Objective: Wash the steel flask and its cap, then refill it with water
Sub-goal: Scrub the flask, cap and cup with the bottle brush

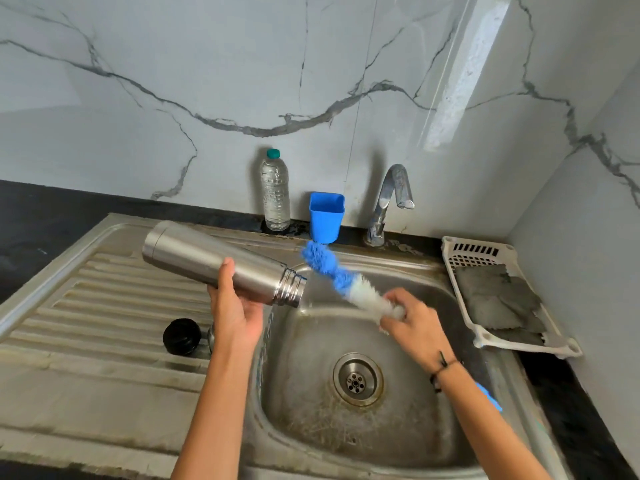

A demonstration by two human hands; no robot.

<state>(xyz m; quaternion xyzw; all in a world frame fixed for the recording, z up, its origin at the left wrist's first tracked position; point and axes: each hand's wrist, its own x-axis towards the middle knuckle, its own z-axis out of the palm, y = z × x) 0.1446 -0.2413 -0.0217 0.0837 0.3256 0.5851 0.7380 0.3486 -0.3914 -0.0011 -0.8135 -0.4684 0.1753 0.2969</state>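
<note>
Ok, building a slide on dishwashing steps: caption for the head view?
Left hand holds the uncapped steel flask tilted over the sink; right hand grips a blue-and-white bottle brush.

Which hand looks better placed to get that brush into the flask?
The right hand, probably. It already grips the bottle brush, whose bristles lie just outside the flask's open mouth. The left hand holds the flask tilted over the sink, so it is occupied.

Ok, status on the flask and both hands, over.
Left hand holds steel flask tilted, mouth over sink. Right hand grips bottle brush, outside the mouth. Cap off, on drainboard. Nothing in the way.
</note>
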